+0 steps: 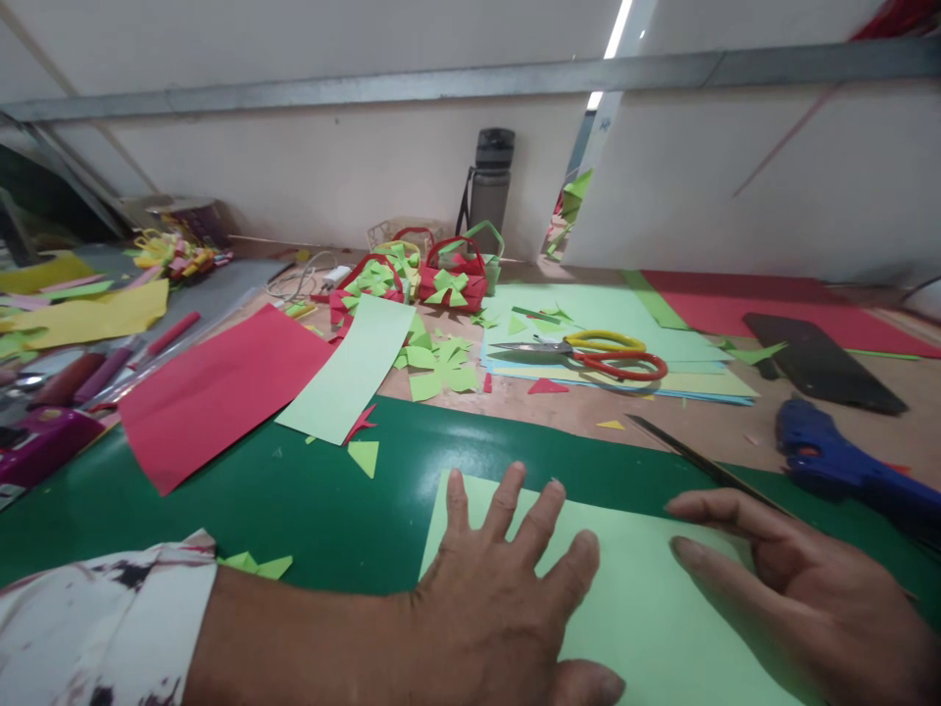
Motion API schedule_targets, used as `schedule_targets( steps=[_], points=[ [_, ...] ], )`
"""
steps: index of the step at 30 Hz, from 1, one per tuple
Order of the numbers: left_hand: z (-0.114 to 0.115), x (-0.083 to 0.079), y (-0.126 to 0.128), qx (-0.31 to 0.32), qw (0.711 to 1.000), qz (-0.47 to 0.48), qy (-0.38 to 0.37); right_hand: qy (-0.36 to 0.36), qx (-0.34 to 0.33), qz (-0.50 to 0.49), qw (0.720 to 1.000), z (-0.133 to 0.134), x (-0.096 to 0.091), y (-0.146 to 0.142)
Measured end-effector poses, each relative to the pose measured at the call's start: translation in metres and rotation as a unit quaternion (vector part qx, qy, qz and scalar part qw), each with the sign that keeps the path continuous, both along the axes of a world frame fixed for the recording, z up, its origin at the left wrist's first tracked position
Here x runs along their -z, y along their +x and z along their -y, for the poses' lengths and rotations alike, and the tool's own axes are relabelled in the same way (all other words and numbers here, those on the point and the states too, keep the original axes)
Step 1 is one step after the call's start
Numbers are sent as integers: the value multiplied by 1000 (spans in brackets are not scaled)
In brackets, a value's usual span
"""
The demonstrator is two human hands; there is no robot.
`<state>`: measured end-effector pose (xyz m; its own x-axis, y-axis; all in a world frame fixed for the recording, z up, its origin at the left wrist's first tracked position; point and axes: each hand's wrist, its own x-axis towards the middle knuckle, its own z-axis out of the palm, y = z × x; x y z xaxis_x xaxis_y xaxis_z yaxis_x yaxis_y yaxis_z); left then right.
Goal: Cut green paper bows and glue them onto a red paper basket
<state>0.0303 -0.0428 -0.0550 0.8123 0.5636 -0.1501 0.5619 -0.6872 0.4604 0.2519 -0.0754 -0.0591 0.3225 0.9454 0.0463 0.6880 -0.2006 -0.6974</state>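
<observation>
A sheet of light green paper [632, 608] lies on the green mat [323, 529] in front of me. My left hand [500, 588] rests flat on its left part, fingers spread. Over the right part of the sheet is my right hand [794, 588], its thumb and forefinger stretched out with a gap between them and its other fingers partly hidden. A long thin dark strip [683, 451], perhaps a ruler, runs behind the right hand; whether they touch I cannot tell. The sheet's near edge is out of view.
Scissors [588, 353] lie on stacked paper [610, 304]. A blue glue gun [845, 461] and black phone [823, 363] are at right. Red paper [221, 392] and a pale green strip [349, 368] lie left. Small paper baskets [452, 284] and a bottle [489, 196] stand behind.
</observation>
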Motion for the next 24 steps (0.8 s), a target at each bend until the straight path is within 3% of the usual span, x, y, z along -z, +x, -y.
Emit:
schedule_targets(
  steps=[4, 24],
  points=[
    [1, 0, 0, 2, 1000, 3, 2, -38, 23, -81, 996, -1, -1, 1],
    [-1, 2, -1, 15, 1000, 1, 10, -35, 26, -54, 998, 0, -2, 0]
  ],
)
